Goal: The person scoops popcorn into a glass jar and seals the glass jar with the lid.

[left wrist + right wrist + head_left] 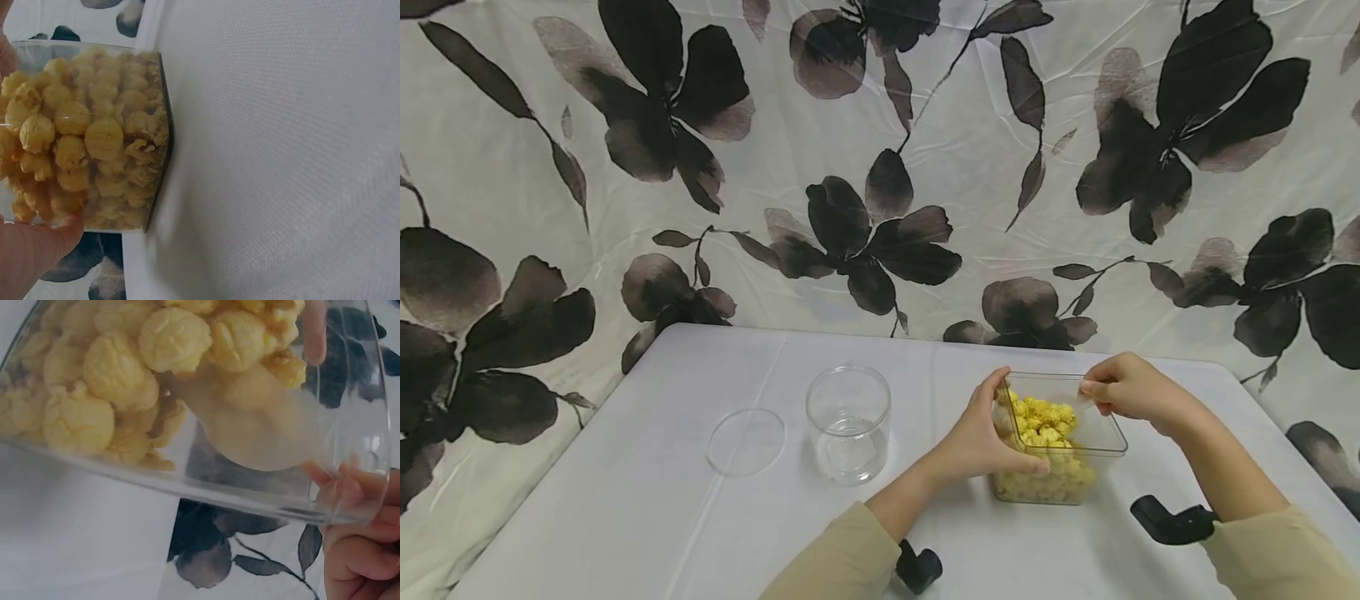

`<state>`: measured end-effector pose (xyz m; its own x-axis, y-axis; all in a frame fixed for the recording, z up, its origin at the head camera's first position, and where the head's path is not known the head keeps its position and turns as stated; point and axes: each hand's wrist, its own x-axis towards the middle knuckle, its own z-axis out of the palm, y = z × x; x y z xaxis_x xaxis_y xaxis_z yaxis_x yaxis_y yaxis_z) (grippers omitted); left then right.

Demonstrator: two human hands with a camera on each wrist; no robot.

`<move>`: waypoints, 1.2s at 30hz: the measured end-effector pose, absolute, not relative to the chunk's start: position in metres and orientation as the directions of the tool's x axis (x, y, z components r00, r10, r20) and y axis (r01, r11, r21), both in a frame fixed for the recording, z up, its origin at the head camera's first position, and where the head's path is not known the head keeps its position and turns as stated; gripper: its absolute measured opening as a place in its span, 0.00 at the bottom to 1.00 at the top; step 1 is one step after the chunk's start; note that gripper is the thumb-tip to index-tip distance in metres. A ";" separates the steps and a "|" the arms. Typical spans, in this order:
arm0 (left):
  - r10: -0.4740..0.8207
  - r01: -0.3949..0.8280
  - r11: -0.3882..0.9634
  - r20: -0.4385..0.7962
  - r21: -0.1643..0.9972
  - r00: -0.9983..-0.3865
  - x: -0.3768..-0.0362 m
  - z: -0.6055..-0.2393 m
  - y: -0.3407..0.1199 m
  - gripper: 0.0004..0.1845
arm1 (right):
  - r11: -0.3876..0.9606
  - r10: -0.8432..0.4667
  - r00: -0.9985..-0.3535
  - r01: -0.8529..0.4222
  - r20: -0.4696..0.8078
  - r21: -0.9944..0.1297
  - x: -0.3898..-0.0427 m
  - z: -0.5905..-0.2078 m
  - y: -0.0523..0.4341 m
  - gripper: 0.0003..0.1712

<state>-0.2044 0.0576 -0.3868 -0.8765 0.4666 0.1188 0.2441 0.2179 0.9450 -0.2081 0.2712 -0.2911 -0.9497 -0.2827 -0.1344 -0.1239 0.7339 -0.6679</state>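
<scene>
A clear square container (1108, 451) holds yellow popcorn (1045, 421), heaped toward its left side. My left hand (981, 440) grips the container from the left, thumb along the near wall and fingers up at the far rim. At the right side, my right hand (1127, 390) pinches a frosted, translucent scoop (259, 434) by its end. The scoop's rounded body lies inside the container beside the popcorn, seen through the clear wall in the right wrist view. In the left wrist view, popcorn pieces (72, 119) press against the wall, with the left thumb (65, 234) on it.
A clear round jar (848, 400) stands to the left of the container on the white table (625, 500). Farther left lies a clear round lid (747, 442). Behind the table hangs a floral cloth (760, 125). Black wrist devices (1172, 521) sit by both sleeves.
</scene>
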 end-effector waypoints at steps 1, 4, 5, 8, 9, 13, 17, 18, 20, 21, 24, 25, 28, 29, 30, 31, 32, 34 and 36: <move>0.466 0.244 0.219 0.118 0.945 -0.877 -0.205 -0.387 0.058 0.63 | 0.731 -0.278 -0.951 -0.120 -0.132 -0.672 -0.208 -0.291 0.271 0.12; 0.466 0.245 0.221 0.119 0.944 -0.877 -0.205 -0.387 0.058 0.63 | 0.728 -0.274 -0.953 -0.119 -0.127 -0.675 -0.207 -0.292 0.271 0.12; 0.467 0.247 0.220 0.120 0.944 -0.876 -0.205 -0.387 0.058 0.63 | 0.727 -0.274 -0.953 -0.119 -0.126 -0.676 -0.207 -0.293 0.271 0.12; 0.469 0.248 0.224 0.119 0.943 -0.875 -0.204 -0.387 0.058 0.63 | 0.723 -0.277 -0.953 -0.120 -0.126 -0.680 -0.207 -0.293 0.274 0.13; 0.470 0.250 0.224 0.120 0.942 -0.874 -0.204 -0.387 0.058 0.63 | 0.719 -0.279 -0.951 -0.118 -0.129 -0.685 -0.207 -0.292 0.275 0.13; 0.472 0.255 0.221 0.126 0.941 -0.873 -0.204 -0.388 0.057 0.63 | 0.697 -0.281 -0.949 -0.098 -0.146 -0.710 -0.206 -0.289 0.281 0.13; 0.470 0.255 0.217 0.128 0.942 -0.874 -0.204 -0.387 0.057 0.63 | 0.686 -0.270 -0.951 -0.081 -0.150 -0.723 -0.206 -0.290 0.281 0.14; 0.469 0.253 0.217 0.127 0.943 -0.874 -0.204 -0.387 0.057 0.63 | 0.686 -0.271 -0.951 -0.084 -0.147 -0.723 -0.206 -0.291 0.280 0.14; 0.469 0.250 0.217 0.124 0.943 -0.874 -0.204 -0.386 0.057 0.63 | 0.689 -0.267 -0.953 -0.084 -0.144 -0.720 -0.207 -0.291 0.280 0.14; 0.470 0.250 0.218 0.123 0.943 -0.874 -0.204 -0.386 0.057 0.63 | 0.689 -0.268 -0.952 -0.085 -0.145 -0.720 -0.207 -0.291 0.281 0.14; 0.474 0.250 0.219 0.121 0.943 -0.872 -0.204 -0.386 0.057 0.63 | 0.676 -0.276 -0.948 -0.075 -0.157 -0.733 -0.207 -0.290 0.284 0.14; 0.475 0.250 0.219 0.121 0.943 -0.872 -0.204 -0.386 0.057 0.63 | 0.669 -0.278 -0.947 -0.070 -0.162 -0.740 -0.207 -0.289 0.286 0.14; 0.476 0.253 0.222 0.122 0.942 -0.871 -0.203 -0.386 0.057 0.63 | 0.646 -0.297 -0.940 -0.069 -0.167 -0.760 -0.207 -0.289 0.288 0.14; 0.475 0.253 0.222 0.122 0.942 -0.871 -0.203 -0.386 0.057 0.63 | 0.643 -0.298 -0.940 -0.067 -0.168 -0.763 -0.208 -0.290 0.288 0.14; 0.475 0.254 0.222 0.123 0.942 -0.872 -0.204 -0.386 0.057 0.63 | 0.641 -0.301 -0.939 -0.070 -0.166 -0.764 -0.208 -0.290 0.287 0.14; 0.474 0.254 0.221 0.124 0.942 -0.872 -0.204 -0.386 0.057 0.63 | 0.641 -0.300 -0.940 -0.071 -0.165 -0.764 -0.208 -0.290 0.287 0.14; 0.474 0.254 0.221 0.124 0.941 -0.872 -0.204 -0.386 0.057 0.63 | 0.642 -0.298 -0.940 -0.069 -0.165 -0.764 -0.208 -0.291 0.286 0.14; 0.473 0.254 0.221 0.124 0.942 -0.872 -0.204 -0.386 0.057 0.63 | 0.644 -0.286 -0.943 -0.058 -0.170 -0.763 -0.208 -0.291 0.285 0.14; 0.473 0.255 0.225 0.124 0.940 -0.872 -0.204 -0.386 0.058 0.63 | 0.647 -0.278 -0.944 -0.047 -0.179 -0.761 -0.207 -0.291 0.285 0.14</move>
<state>-0.2043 0.0577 -0.3859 -0.8724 0.4729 0.1238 0.2552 0.2246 0.9405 -0.2071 0.2853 -0.2905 -0.9437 -0.2785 -0.1786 -0.0468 0.6467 -0.7613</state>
